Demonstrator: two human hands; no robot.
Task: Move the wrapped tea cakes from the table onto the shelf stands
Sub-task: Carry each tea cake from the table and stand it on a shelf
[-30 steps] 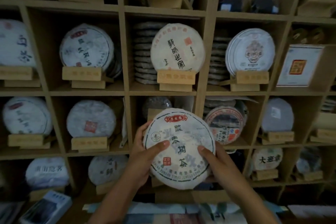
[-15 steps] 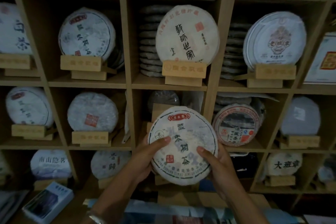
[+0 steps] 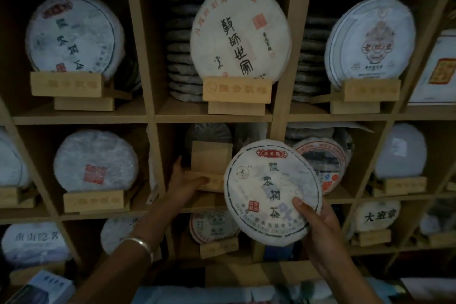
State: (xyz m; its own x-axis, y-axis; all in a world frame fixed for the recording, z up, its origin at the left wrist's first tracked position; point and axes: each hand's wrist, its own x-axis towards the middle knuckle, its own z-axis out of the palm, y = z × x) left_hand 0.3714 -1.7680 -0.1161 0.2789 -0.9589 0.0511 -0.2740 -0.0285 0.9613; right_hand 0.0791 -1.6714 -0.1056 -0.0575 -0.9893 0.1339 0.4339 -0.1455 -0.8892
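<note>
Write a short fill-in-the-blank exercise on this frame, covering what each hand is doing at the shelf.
1. The round white paper-wrapped tea cake is held by the ____ hand alone.
2. The left hand touches the empty pale wooden ____ in the middle compartment.
3. A silver ____ circles the left wrist.
4. The held cake is ____ yet seated on a stand.

Missing words: right; stand; bracelet; not
</note>
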